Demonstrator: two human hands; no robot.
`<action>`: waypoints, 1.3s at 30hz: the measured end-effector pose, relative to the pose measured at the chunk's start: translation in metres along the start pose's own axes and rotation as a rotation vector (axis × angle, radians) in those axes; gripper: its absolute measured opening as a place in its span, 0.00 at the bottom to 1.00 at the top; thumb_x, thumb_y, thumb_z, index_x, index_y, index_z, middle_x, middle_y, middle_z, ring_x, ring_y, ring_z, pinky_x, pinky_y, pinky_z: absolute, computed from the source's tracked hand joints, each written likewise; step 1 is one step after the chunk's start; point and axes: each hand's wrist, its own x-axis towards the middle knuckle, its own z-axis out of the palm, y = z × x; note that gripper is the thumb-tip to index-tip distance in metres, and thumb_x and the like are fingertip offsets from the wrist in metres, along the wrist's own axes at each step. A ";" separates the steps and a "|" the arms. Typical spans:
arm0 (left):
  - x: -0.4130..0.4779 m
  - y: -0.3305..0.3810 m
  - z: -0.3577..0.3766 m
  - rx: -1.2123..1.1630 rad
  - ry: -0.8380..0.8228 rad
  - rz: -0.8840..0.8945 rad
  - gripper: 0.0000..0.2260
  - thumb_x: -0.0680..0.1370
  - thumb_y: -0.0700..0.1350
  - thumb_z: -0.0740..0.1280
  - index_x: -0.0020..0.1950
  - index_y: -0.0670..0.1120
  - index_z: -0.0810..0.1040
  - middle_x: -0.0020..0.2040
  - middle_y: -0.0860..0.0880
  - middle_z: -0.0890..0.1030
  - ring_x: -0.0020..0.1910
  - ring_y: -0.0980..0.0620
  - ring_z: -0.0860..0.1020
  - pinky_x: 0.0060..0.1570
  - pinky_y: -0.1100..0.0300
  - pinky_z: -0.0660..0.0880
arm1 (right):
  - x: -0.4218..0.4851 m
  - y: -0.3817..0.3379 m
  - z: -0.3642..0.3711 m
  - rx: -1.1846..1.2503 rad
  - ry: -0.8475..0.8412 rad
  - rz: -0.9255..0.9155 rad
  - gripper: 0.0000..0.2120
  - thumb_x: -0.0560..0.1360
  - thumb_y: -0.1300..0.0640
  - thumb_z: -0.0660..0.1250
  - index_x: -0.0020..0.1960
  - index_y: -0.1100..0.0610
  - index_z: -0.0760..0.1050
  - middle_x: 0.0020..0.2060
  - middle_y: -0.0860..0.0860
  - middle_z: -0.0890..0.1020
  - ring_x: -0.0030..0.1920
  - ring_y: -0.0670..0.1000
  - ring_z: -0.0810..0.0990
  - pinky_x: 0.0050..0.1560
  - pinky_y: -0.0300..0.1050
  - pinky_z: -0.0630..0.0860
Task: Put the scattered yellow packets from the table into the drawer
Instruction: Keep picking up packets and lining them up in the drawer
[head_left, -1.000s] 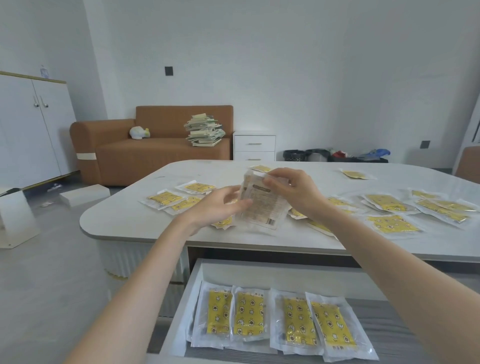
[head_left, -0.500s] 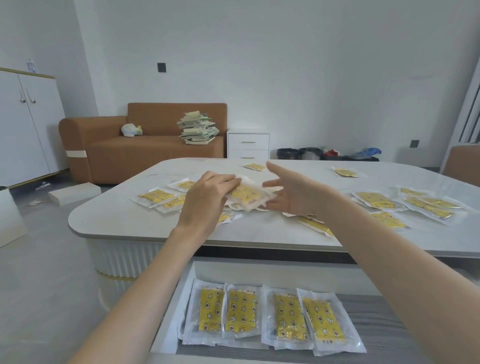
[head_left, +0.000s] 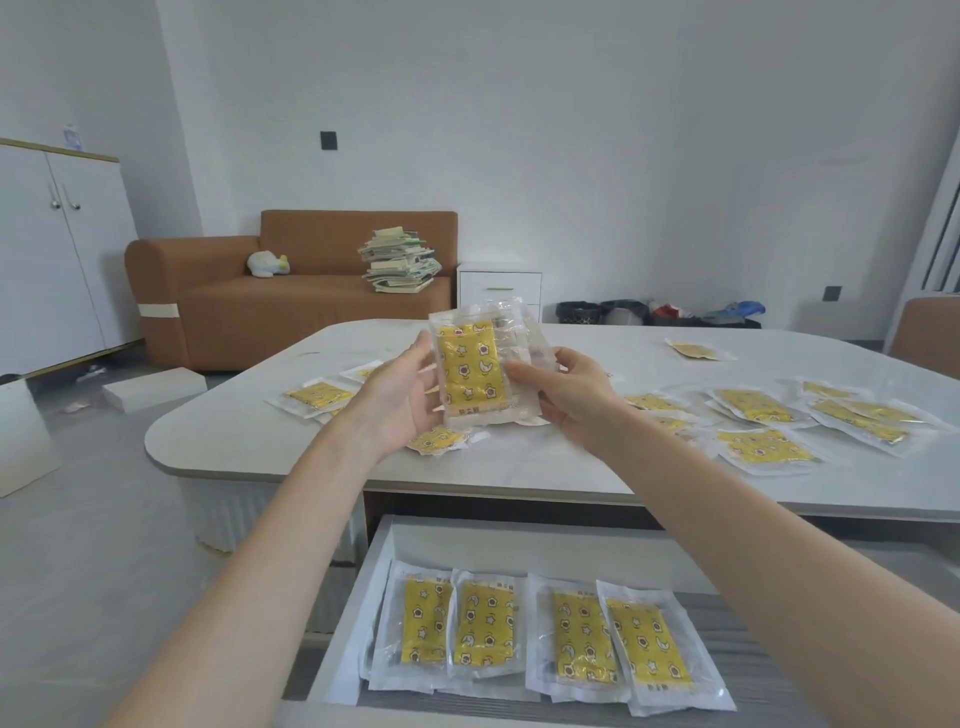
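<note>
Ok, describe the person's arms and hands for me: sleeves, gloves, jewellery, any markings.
Both arms are bare right down to the bottom edge of the picture, with no sleeves in view. The left hand and right hand wear no gloves, and no ring, watch or bracelet shows on the fingers or wrists. No tattoos or other markings are visible.

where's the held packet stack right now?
Head view, centre: held packet stack upright between left hand and right hand, above the table, beyond the open drawer.
</note>
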 end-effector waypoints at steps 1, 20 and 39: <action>0.000 -0.003 0.001 0.073 -0.051 0.011 0.16 0.81 0.48 0.60 0.66 0.43 0.73 0.52 0.44 0.82 0.43 0.49 0.81 0.37 0.59 0.82 | -0.001 0.001 0.003 -0.004 -0.008 -0.017 0.10 0.69 0.62 0.75 0.47 0.59 0.76 0.50 0.61 0.83 0.54 0.63 0.81 0.60 0.62 0.74; 0.003 0.018 -0.092 -0.145 0.348 0.292 0.11 0.78 0.34 0.63 0.46 0.51 0.73 0.44 0.51 0.80 0.41 0.54 0.80 0.33 0.57 0.80 | 0.007 0.044 0.054 -1.129 -0.367 -0.316 0.16 0.81 0.54 0.57 0.62 0.57 0.77 0.62 0.52 0.78 0.60 0.53 0.75 0.58 0.45 0.70; -0.007 0.020 -0.172 -0.063 0.671 0.220 0.09 0.77 0.34 0.65 0.51 0.47 0.72 0.42 0.48 0.77 0.39 0.48 0.78 0.44 0.47 0.76 | -0.007 0.050 0.108 -1.678 -0.287 -0.619 0.09 0.77 0.66 0.54 0.56 0.61 0.64 0.41 0.57 0.72 0.46 0.60 0.76 0.36 0.47 0.64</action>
